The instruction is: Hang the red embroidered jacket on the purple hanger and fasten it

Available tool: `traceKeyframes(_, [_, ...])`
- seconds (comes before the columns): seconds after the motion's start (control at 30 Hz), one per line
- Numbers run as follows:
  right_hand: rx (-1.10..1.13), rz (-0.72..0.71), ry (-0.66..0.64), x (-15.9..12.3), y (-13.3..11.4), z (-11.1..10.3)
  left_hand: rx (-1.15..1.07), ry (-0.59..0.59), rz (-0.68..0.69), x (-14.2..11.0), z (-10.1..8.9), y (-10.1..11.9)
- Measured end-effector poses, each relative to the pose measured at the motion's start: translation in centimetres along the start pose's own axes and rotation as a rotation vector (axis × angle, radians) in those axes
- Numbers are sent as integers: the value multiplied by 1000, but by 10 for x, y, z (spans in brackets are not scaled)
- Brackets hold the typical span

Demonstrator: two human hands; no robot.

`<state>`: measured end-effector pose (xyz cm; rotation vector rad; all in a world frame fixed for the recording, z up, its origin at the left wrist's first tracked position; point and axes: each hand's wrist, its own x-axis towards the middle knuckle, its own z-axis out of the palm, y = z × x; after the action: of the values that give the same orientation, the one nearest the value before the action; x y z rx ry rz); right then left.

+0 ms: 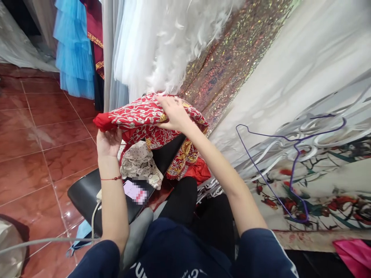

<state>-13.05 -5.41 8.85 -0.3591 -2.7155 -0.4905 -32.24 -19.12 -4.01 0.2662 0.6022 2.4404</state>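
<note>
A red garment [136,112] with silver and gold embroidery is stretched out in front of me, above a black seat. My left hand [108,142] grips its plain red end from below, the fingers partly hidden by the cloth. On top of the embroidery lies my right hand [174,114], its fingers stretched out flat and the thumb apart. The garment's gold-trimmed, fringed part [184,158] hangs down past my right forearm.
On the black seat [84,193] lie a polka-dot cloth [137,160] and a phone [135,192]; a pale cable [94,220] runs beside it. White feathered [174,42] and sequined [223,69] dresses hang ahead. A purple hanger [292,154] is at right.
</note>
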Motion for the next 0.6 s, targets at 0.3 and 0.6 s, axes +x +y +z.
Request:
traceKeyframes(0.3, [2, 103, 125, 9, -52, -22, 527, -318, 176, -53, 48, 7])
traceKeyframes(0.6, [122, 471, 532, -13, 49, -54, 1711, -457, -644, -50, 23, 2])
